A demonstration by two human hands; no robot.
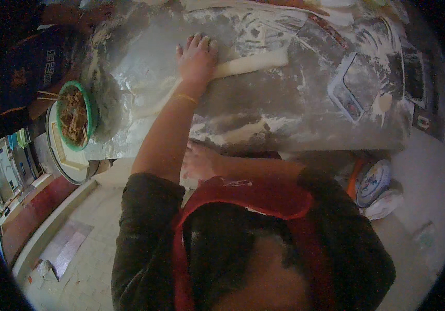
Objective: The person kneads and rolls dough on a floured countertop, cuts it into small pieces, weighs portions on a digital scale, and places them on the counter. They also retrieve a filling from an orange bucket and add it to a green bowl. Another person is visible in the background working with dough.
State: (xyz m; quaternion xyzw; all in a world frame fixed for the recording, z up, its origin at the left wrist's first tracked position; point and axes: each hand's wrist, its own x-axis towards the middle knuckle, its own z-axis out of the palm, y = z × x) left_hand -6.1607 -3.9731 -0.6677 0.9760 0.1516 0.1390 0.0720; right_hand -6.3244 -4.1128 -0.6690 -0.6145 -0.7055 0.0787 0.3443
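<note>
My left hand (pixel 197 60) lies palm down, fingers spread, across a long pale roll (pixel 251 64) on a flour-dusted worktop (pixel 304 128). I cannot tell whether this is rolled dough or a floury rolling pin. It slants from the upper right, under my hand, to a thinner part at the lower left. My right hand (pixel 201 161) is low at the worktop's near edge, beside my left forearm and partly hidden by it. What it touches, if anything, cannot be made out. Loose flour (pixel 245 132) lies between the roll and the near edge.
At left, a green bowl (pixel 92 116) holds a brown minced mixture and chopsticks, beside a person in a dark apron (pixel 28 74). A pale-rimmed angular object (pixel 337 87) lies on the right of the worktop. A patterned basin (pixel 374 182) stands below right.
</note>
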